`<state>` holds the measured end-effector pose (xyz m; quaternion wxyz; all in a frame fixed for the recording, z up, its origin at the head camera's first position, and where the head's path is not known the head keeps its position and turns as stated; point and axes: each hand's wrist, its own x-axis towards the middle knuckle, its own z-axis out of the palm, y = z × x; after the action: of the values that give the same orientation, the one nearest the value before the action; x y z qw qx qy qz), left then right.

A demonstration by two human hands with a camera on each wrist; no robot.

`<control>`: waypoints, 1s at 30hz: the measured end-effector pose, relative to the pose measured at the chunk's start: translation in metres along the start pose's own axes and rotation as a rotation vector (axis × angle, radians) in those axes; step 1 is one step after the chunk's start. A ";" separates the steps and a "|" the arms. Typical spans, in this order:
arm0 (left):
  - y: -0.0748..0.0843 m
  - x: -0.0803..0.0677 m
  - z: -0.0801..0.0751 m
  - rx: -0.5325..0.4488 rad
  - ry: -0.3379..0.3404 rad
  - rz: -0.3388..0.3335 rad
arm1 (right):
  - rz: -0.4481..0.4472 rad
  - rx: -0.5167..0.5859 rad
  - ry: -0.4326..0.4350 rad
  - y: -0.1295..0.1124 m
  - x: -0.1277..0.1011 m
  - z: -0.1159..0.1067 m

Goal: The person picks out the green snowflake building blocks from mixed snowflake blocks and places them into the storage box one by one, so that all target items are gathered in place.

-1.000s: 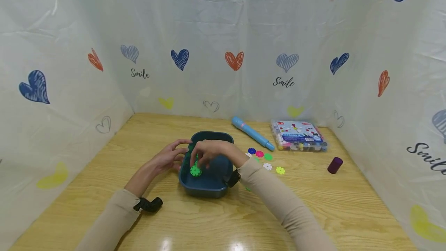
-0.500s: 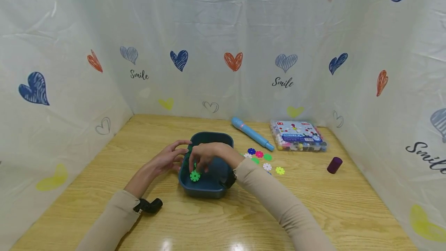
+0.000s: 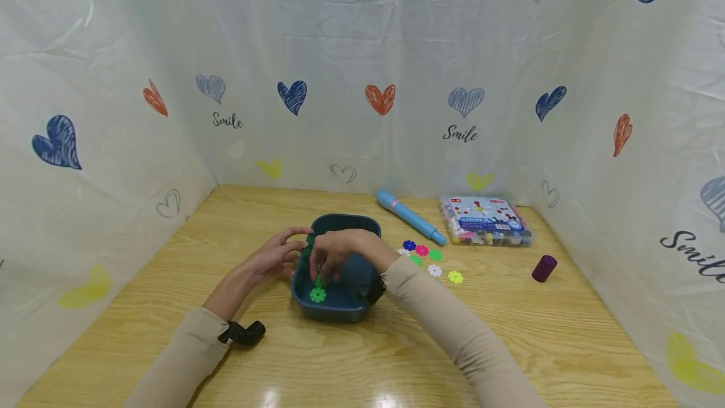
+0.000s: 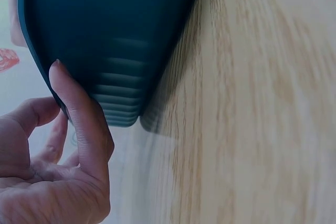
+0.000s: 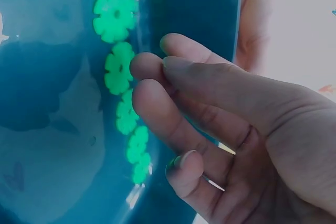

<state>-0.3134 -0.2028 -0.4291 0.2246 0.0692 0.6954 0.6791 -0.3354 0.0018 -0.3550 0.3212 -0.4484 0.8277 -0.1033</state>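
Note:
A dark teal bin [image 3: 362, 282] stands on the wooden table [image 3: 510, 332]. My right hand [image 3: 334, 250] reaches into it from above with its fingers loosely extended. In the right wrist view the fingertips [image 5: 149, 66] hover beside a row of green flower-shaped flakes [image 5: 119, 67] that lies along the bin's shiny inner wall [image 5: 199, 9]; nothing shows between thumb and fingers. One green flake [image 3: 318, 294] is seen in the bin just below that hand. My left hand [image 3: 274, 257] rests on the bin's left side, one straight finger [image 4: 79, 108] against the outer wall [image 4: 121, 35].
Loose coloured flakes [image 3: 434, 271] lie right of the bin. Behind them are a light blue pen-shaped tool [image 3: 410, 215] and a clear box of small parts [image 3: 486, 220]. A purple cylinder [image 3: 544, 267] stands at the right. Heart-printed sheets wall in the table.
The green flake under my right hand has sunk lower into the bin. Both hands have stayed almost where they were.

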 end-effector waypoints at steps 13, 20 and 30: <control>0.000 -0.003 -0.001 0.007 0.038 0.000 | -0.084 0.033 0.180 0.027 -0.050 -0.018; -0.001 -0.003 0.000 -0.006 0.035 0.001 | -0.101 0.046 0.325 0.056 -0.088 -0.009; -0.001 -0.001 0.002 -0.021 0.028 0.015 | -0.032 0.179 0.442 0.101 -0.134 0.017</control>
<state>-0.3114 -0.2011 -0.4297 0.2105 0.0624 0.6909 0.6888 -0.3408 0.1699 -0.3555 0.1689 -0.3976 0.8582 -0.2773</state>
